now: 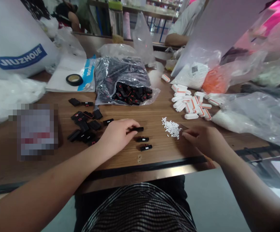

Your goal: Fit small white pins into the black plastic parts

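Black housing (139, 129) is sitting mid-table (120, 158), left hand (119, 131) pinching its end, presumably steadying it. White pegs (171, 128) are lying between the hands, likely for short reach. Right hand (202, 139) is poised just beside them; can't tell if it's gripping one.

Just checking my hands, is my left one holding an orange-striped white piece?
No, the left hand holds a black piece, while the orange-striped white pieces lie off to its right.

"JIUZHOUE" on white sack (15, 37)
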Action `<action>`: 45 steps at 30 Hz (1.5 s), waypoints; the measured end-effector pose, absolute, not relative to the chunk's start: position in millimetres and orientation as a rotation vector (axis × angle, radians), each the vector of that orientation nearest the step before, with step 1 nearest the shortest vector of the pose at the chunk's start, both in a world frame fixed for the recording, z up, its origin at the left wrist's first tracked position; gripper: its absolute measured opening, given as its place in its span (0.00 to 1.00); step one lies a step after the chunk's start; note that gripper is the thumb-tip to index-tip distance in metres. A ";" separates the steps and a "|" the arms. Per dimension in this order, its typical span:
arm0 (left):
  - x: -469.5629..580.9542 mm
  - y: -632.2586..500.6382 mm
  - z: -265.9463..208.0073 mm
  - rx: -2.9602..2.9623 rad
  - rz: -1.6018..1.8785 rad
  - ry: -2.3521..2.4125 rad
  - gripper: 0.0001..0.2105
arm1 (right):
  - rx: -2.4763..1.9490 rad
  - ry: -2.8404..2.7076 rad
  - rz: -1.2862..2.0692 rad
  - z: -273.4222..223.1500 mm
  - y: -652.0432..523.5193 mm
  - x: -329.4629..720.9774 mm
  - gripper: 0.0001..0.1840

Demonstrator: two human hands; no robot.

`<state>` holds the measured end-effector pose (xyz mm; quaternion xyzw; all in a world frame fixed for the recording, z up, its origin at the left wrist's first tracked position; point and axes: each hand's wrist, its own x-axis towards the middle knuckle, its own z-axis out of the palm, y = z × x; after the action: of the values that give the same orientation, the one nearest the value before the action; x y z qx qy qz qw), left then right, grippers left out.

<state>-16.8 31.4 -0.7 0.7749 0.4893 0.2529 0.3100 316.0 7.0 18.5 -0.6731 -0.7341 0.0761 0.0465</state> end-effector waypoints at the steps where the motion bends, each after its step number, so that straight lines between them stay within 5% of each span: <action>1: -17.2 31.4 -0.4 2.053 0.665 1.297 0.09 | -2.041 -2.218 0.224 15.3 5.2 316.7 0.12; 11: -16.1 28.9 -0.8 2.059 0.649 1.332 0.08 | -2.063 -1.920 0.364 1.8 -1.0 318.1 0.14; 18: -13.5 25.7 2.9 2.071 0.629 1.366 0.07 | -2.088 -2.054 0.139 2.4 -8.6 317.9 0.18; 24: -11.4 25.1 5.8 2.083 0.598 1.392 0.06 | -2.105 -1.823 0.315 7.3 -9.2 306.3 0.10; 34: -10.7 24.0 6.0 2.082 0.600 1.386 0.06 | -1.227 -2.232 0.716 30.7 27.9 202.3 0.06; 45: -11.5 25.3 4.6 2.105 0.609 1.370 0.05 | -1.104 -2.453 0.518 24.4 39.2 188.8 0.06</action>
<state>-11.5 25.3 4.6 0.7830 0.5098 0.2267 0.2750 188.8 39.2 24.4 -0.3949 -0.8774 0.1854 0.1995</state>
